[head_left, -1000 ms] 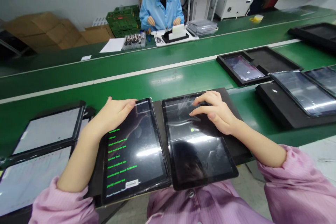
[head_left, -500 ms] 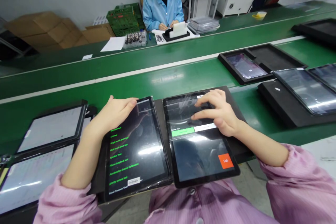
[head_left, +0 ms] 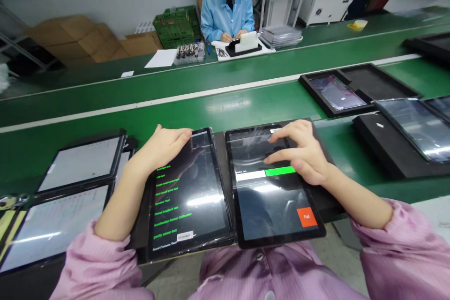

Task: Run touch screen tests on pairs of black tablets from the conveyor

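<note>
Two tablets lie side by side before me on a dark board [head_left: 218, 150]. The left tablet [head_left: 190, 197] shows a list of green test names and carries a barcode sticker near its bottom. My left hand [head_left: 167, 147] rests across its upper left corner, with the visible fingers stretched out and the others hidden. On the right tablet [head_left: 270, 211] are the words "Speaker Test", a white bar, a green bar and an orange "Fail" button. Over its upper right part my right hand [head_left: 305, 152] has its fingers apart, holding nothing; fingertip contact is unclear.
More tablets [head_left: 80, 161] lie at left. Across the green bench [head_left: 176, 112] are a black tray [head_left: 383, 82] with a small screen and a black foam block [head_left: 386, 145] bearing tablets. Opposite, a person in blue [head_left: 227, 14] sits by a black-and-white holder [head_left: 246, 44].
On the right tablet the green highlight has switched from the left bar to the right bar. The whole view has shifted slightly; both hands keep about the same place on the tablets.
</note>
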The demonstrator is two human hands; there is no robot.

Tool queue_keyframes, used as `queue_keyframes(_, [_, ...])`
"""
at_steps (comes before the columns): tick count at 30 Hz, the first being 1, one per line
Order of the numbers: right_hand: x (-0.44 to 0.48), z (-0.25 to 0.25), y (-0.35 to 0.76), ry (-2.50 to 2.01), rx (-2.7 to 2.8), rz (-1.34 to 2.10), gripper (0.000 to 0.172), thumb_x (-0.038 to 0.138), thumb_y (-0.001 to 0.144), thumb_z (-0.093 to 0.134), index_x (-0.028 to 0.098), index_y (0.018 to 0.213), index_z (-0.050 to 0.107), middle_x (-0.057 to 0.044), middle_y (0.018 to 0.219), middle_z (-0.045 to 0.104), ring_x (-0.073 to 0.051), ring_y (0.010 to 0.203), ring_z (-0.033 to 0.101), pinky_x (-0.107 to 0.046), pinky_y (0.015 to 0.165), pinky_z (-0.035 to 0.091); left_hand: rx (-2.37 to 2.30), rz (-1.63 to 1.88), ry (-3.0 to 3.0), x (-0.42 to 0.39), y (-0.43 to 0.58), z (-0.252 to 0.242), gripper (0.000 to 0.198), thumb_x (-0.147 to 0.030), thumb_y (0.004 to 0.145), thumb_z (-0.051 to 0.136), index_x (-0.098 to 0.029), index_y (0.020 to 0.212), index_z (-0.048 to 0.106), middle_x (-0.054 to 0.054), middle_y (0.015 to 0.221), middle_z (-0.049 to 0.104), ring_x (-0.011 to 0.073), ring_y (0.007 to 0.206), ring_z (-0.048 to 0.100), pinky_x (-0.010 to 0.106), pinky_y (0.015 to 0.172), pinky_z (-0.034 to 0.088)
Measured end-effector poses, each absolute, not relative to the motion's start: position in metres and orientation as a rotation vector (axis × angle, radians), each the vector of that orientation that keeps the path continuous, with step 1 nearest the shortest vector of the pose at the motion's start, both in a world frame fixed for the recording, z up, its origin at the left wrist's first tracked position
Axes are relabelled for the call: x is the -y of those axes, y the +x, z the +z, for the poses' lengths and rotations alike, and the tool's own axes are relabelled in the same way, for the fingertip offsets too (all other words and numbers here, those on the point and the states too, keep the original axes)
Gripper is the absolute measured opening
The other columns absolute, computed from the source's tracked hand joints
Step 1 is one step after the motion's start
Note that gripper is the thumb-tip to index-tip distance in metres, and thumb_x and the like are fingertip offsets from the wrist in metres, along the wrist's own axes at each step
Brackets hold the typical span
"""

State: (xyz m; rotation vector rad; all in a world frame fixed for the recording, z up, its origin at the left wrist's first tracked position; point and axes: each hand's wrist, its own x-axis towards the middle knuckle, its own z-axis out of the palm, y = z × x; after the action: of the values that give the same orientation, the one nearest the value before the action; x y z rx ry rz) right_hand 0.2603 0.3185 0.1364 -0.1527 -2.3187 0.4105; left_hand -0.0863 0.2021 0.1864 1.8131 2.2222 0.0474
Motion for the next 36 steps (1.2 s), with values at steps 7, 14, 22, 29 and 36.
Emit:
queue_keyframes(7, [-0.289,0.141,0.239,0.14,2.758,0.324,0.07,0.077,0.103,0.025,0.038,0.14,0.07,-0.013,0.152,0.053,-0.037,0.131,0.045,-0.066,0.113,0.02,-2.199,0.116,1.846,-0.201,-0.085,0.185,0.066,-0.055,0.103,0.017,-0.023,0.11,0.075,0.01,0.12,0.079,0.0394,0.131,0.065,0.077,0.125,0.016])
queue_keyframes(14, [-0.294,0.141,0.254,0.075,2.639,0.304,0.07,0.065,0.109,0.022,0.032,0.096,0.083,-0.009,0.137,0.065,-0.034,0.129,0.05,-0.066,0.116,0.017,-2.192,0.144,1.834,-0.199,-0.083,0.184,0.065,-0.052,0.105,0.019,-0.023,0.114,0.075,0.01,0.12,0.079,0.0374,0.128,0.066,0.075,0.126,0.016])
queue_keyframes(22, [-0.348,0.129,0.262,-0.618,2.077,0.669,0.073,0.066,0.107,0.021,0.027,0.086,0.078,-0.007,0.102,0.069,-0.027,0.099,0.066,-0.046,0.095,0.049,-2.227,0.1,1.843,-0.198,-0.076,0.185,0.064,-0.048,0.108,0.018,-0.02,0.126,0.073,0.012,0.131,0.076,0.0373,0.132,0.065,0.075,0.127,0.012])
queue_keyframes(29, [-0.361,0.107,0.265,-1.02,2.171,0.525,0.039,0.06,0.095,0.055,0.024,0.095,0.071,-0.009,0.098,0.068,-0.031,0.094,0.066,-0.053,0.091,0.052,-1.997,0.096,2.102,-0.192,-0.055,0.182,0.054,-0.051,0.11,0.028,-0.025,0.152,0.05,0.016,0.17,0.038,0.0342,0.16,0.031,0.073,0.127,0.011])
queue_keyframes(36, [-0.335,0.093,0.316,-1.096,2.221,0.623,0.048,0.075,0.086,0.063,0.03,0.095,0.078,-0.01,0.126,0.068,-0.037,0.118,0.063,-0.063,0.107,0.046,-1.851,0.018,2.159,-0.191,-0.046,0.179,0.05,-0.056,0.111,0.027,-0.026,0.13,0.063,0.017,0.174,0.03,0.0455,0.162,0.021,0.082,0.122,0.007])
